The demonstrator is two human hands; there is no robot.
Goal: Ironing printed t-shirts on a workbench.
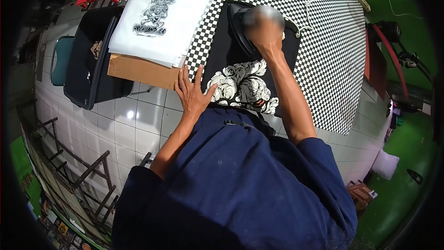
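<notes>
My right hand [266,36] is wrapped around the top of a dark clothes iron [237,27], though a blur hides the fingers and the handle. Beneath the iron lies a black fabric garment [219,47], spread flat, with a white swirling print [242,81] on its near part. A pale cord [306,4] trails from behind the iron over the table. My left hand [193,94] rests palm down with fingers spread, at the garment's left edge near the table's front. It holds nothing, and its fingertips reach the black-and-white checkered table cover [327,66].
Left of the garment, white sheets [194,3] with a dark printed design lie on a cardboard box [145,71]. Beyond them stands a black plastic bin [91,59] beside a green chair [61,60]. A dark metal rack [91,170] stands at lower left on the tiled floor [149,111].
</notes>
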